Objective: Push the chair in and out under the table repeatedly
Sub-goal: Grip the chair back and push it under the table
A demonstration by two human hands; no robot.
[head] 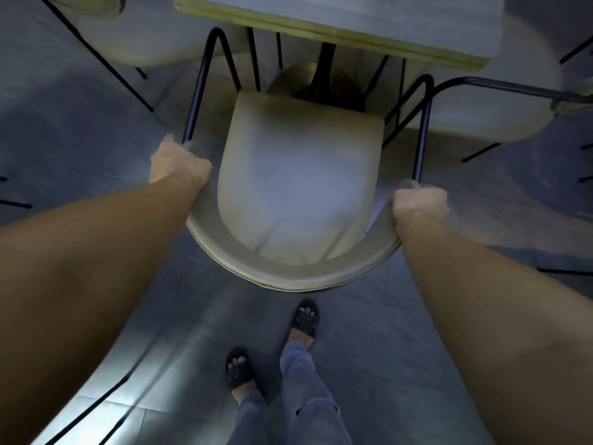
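- Nearest you, your feet [272, 342] stand on the grey tiled floor [369, 332] in dark open-toed sandals, the right one forward and close behind the chair.
- Both your bare forearms reach down and forward to the chair [298, 194], which is cream with a curved backrest and thin black metal arm frames.
- Your left hand [179, 168] is wrapped tight around the left end of the backrest, where the black frame meets it.
- Your right hand [418, 207] is clenched on the right end in the same way.
- The seat's front edge lies just at the near edge of the table [353, 36]; the blur makes it hard to tell whether it goes under.
- Beyond, the table's dark pedestal shows beneath the top, and other cream chairs stand to either side.
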